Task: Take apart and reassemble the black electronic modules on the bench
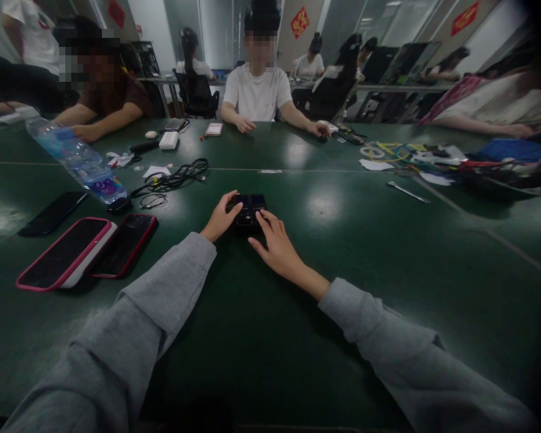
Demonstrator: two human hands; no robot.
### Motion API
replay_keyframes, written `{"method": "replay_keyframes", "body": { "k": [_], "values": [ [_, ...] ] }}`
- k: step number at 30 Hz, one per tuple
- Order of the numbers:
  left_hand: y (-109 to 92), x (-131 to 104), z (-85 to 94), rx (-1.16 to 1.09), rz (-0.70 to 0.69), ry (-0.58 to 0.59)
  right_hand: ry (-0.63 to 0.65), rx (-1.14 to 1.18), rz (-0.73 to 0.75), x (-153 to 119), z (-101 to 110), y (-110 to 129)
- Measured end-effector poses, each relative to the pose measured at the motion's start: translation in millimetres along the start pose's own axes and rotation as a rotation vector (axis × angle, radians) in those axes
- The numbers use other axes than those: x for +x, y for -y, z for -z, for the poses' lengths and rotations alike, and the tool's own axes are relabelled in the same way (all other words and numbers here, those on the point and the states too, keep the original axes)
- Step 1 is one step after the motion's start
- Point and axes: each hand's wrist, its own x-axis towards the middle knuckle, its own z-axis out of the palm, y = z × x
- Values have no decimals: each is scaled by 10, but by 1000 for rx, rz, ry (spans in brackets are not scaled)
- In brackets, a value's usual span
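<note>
A small black device with two dark panels on top (249, 211) lies on the green table (261, 337), in front of me at the middle. My left hand (223, 216) grips its left side, thumb on the upper face and fingers at the far left edge. At the device's right, my right hand (274, 240) touches the top with a fingertip; its thumb is spread out near the front edge and the other fingers are bent. Both hands come out of grey sleeves.
Phones (65, 252) and a tilted plastic bottle (79, 157) are at the left, beside black cables (180, 177). A wrench-like tool (408, 192) and a heap of cables (460, 163) are at the right. Across the table a person (258, 93) sits with hands on it.
</note>
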Motion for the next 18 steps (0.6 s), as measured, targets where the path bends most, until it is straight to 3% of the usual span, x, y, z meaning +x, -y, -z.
{"method": "replay_keyframes", "body": {
  "k": [18],
  "values": [
    [-22, -11, -5, -3, 21, -71, 27, 39, 33, 5, 7, -38]
  ]
}}
